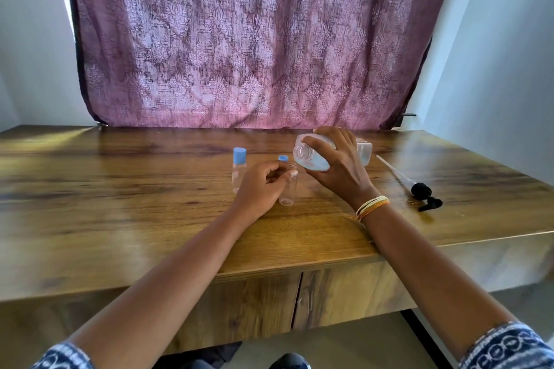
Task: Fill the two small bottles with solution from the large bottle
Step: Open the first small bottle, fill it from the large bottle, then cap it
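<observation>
Right hand (335, 171): fingers and thumb wrapped round one large clear bottle (326, 151), uncapped, tipped almost onto its side above the wooden table (120, 204), its threaded mouth pointing left and down, just above and beside the open small bottle; clear solution pools in its lower side. Left hand (260, 189): fingers curled, thumb and fingertips pinching the neck of one uncapped small clear bottle (288, 190), which stands upright on the table and looks empty. Small bottles, two in all: the second small bottle (239, 171) stands upright just left of the left hand, closed with a blue cap (239, 155). Loose blue cap (283, 158), one, lying on the table just behind the open bottle. Black pump head with long dip tube (419, 189), one, lying on the table right of the right wrist. Thread bracelets (371, 207), several strands, on the right wrist. Patterned purple curtain (254, 39), one, hanging behind the table.
</observation>
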Motion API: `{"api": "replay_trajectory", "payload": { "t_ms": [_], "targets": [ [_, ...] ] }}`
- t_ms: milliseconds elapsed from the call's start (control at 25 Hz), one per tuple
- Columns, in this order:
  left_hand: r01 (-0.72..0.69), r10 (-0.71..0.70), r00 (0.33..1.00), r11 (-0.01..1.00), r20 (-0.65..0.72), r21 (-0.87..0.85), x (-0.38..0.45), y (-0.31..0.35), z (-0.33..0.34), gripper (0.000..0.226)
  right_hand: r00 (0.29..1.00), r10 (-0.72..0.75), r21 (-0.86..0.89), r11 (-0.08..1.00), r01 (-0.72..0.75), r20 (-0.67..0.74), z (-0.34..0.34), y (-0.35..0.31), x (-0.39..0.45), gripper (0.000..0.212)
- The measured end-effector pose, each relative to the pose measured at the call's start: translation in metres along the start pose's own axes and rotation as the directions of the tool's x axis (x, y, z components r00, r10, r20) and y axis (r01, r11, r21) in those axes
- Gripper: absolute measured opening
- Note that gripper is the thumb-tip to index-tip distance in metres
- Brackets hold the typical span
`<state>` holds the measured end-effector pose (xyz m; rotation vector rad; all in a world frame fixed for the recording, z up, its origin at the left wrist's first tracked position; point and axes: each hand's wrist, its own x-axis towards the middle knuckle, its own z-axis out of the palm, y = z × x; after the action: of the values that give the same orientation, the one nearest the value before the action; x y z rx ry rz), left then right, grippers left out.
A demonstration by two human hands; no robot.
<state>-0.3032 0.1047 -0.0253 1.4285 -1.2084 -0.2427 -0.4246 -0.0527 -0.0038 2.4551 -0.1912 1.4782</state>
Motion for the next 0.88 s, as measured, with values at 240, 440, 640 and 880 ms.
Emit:
{"api": "replay_trajectory", "payload": {
  "t_ms": [240,440,640,880],
  "targets": [
    [-0.019,0.019,1.0,1.0,0.012,0.006,0.0003,0.0005,0.0005,0.023,0.999,-0.046,-0.06,0.997,0.044,-0.028,0.0013,0.0004,0.0009,0.037],
    [-0.001,0.002,1.0,0.999,0.026,-0.045,-0.0002,-0.0007,0.0001,0.019,0.997,-0.071,-0.084,0.994,0.069,-0.023,0.0024,-0.0013,0.0007,0.035],
    [0.003,-0.002,1.0,0.998,0.015,-0.062,0.0022,-0.0043,0.0004,0.018,0.997,-0.069,-0.105,0.992,0.066,-0.023,0.0016,-0.0027,0.0014,0.031],
    [-0.005,0.006,1.0,0.998,0.023,-0.068,0.0016,-0.0023,0.0003,0.022,0.995,-0.087,-0.143,0.986,0.08,-0.044,0.0021,-0.0018,0.0018,0.034]
  ]
}}
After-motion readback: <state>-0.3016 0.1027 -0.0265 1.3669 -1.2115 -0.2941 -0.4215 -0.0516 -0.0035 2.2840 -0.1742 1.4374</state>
